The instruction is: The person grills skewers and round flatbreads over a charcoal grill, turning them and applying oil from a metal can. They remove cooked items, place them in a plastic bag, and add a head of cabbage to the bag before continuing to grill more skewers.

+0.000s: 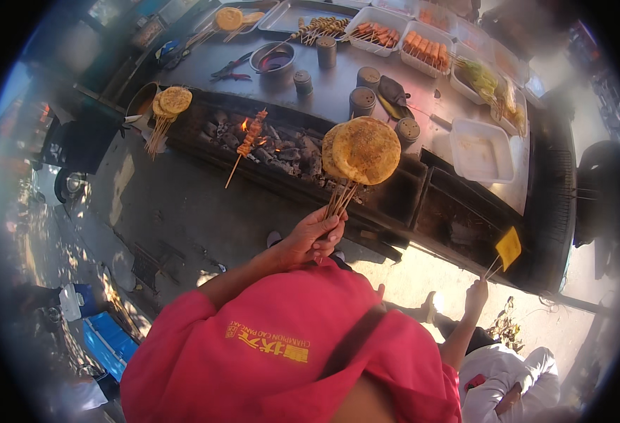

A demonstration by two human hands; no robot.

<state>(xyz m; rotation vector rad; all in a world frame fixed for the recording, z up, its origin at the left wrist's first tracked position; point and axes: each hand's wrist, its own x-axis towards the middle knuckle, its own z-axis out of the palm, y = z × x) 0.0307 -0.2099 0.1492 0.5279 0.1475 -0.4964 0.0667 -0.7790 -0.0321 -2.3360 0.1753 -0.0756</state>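
Note:
My left hand [315,232] grips a bundle of wooden skewers bearing round, browned, seeded flatbreads [365,150], raised over the near edge of the charcoal grill [289,182]. Lower right, my right hand [476,297] holds thin sticks with a flat yellow square piece [508,248] on them, by the grill's front edge. A meat skewer [252,132] lies across the grill above glowing coals and small flames, its bare stick end pointing towards me. More skewered flatbreads [171,101] rest at the grill's left end, beside a metal pot [142,100].
Behind the grill, a metal counter [310,108] holds shaker tins [363,100], a bowl of dark liquid [273,57], tongs [231,66], trays of skewers [426,50] and an empty white tub [481,150]. A person in white [505,375] is at lower right.

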